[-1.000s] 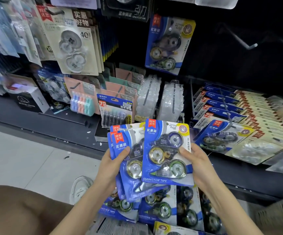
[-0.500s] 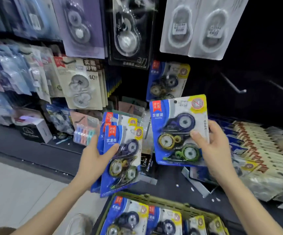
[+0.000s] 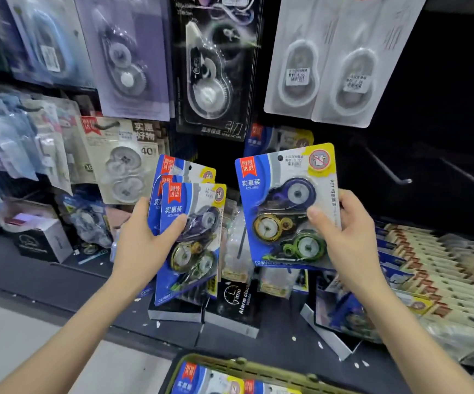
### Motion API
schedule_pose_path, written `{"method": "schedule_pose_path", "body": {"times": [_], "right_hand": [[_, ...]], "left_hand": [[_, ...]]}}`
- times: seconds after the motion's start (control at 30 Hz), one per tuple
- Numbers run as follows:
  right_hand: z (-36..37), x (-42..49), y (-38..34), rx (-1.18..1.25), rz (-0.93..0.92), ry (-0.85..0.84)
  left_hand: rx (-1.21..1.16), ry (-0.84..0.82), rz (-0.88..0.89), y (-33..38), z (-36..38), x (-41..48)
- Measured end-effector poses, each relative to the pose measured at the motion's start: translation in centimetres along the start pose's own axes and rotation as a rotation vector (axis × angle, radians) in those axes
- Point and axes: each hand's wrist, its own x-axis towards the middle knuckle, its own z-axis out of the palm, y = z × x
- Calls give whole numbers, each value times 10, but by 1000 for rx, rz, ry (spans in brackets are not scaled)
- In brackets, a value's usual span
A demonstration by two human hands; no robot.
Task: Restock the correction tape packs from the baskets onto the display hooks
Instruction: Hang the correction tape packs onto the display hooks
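Since a second ago both hands have come up from low over the basket, and the packs, which were touching then, are now apart. My right hand [image 3: 346, 240] holds one blue pack [image 3: 284, 206] of correction tape upright. The thumb is curled over the front and the fingers are behind the right edge. My left hand [image 3: 142, 245] grips a bunch of packs [image 3: 193, 231] the same way, thumb on the front one. The single pack is up in front of the black wall, not on any hook. A bare hook [image 3: 386, 169] sticks out to its right, near it but not touching. Behind the top of the pack, a hanging pack [image 3: 261, 137] of the same kind peeks out. Above it hang a black pack [image 3: 213, 69] and two grey packs [image 3: 323, 61], low over the space I am holding the pack in. Between my hands, on the dark shelf [image 3: 59, 280], stands an alarm clock box [image 3: 235, 302]. The green basket [image 3: 252, 368] shows only its top edge at the bottom now, with more blue packs [image 3: 196, 379] inside.
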Motion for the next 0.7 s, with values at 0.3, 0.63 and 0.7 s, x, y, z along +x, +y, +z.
{"method": "schedule_pose_path", "body": {"times": [0.3, 0.63, 0.7], "right_hand": [[23, 35, 36, 15, 197, 58], [58, 130, 107, -21, 494, 224], [59, 139, 115, -67, 536, 225]], "left_hand": [[-129, 60, -65, 6, -6, 3], [-153, 64, -86, 6, -1, 18], [-148, 52, -85, 5, 1, 18]]}}
